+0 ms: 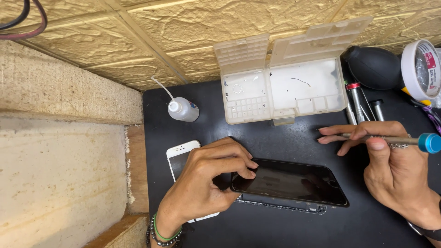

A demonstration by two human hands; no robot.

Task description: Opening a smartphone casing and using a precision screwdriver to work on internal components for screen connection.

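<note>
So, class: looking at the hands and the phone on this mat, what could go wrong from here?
1. The left hand lifts the black screen off the phone body; prising too far might strain whatever joins them.
2. The right hand holds a screwdriver close by; a slip could scratch the glass.
3. The open parts box could spill if knocked.

A black mat (275, 229) covers the work surface; behind it rises a wall (151, 36) of yellow embossed panels; left of the mat runs a bare wooden edge (137, 170), then rough pale blocks (59, 174); cables (27, 20) hang far upper left of the mat; light is even.
</note>
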